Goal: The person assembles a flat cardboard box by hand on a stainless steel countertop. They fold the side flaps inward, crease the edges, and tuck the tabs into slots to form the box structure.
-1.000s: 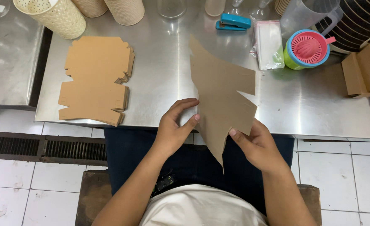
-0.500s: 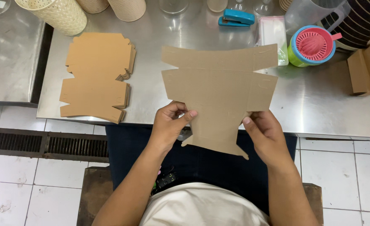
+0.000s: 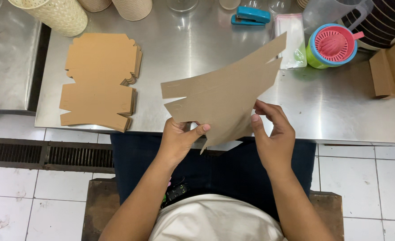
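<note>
Cardboard blank [image 3: 224, 91] now tilted, between both hands, beside flat stack [image 3: 100, 80].

Food-service prep area, likely a small shop kitchen: stainless steel surface [image 3: 197, 58], white tiled floor [image 3: 362, 178] with drain grate [image 3: 45, 154], stack of flat cardboard box blanks [image 3: 99, 80] near left edge, juicer [image 3: 333, 44], stapler [image 3: 250, 15], glasses at far edge.

The table [image 3: 349, 111] is the landmark. On its left part lies the stack [image 3: 100, 80]. At its back edge sit the stapler [image 3: 250, 15], the bag [image 3: 290, 40] right of it, then the juicer [image 3: 333, 44]. Above its front edge both hands [image 3: 179, 138] [image 3: 273, 134] hold the sheet [image 3: 226, 96].
</note>
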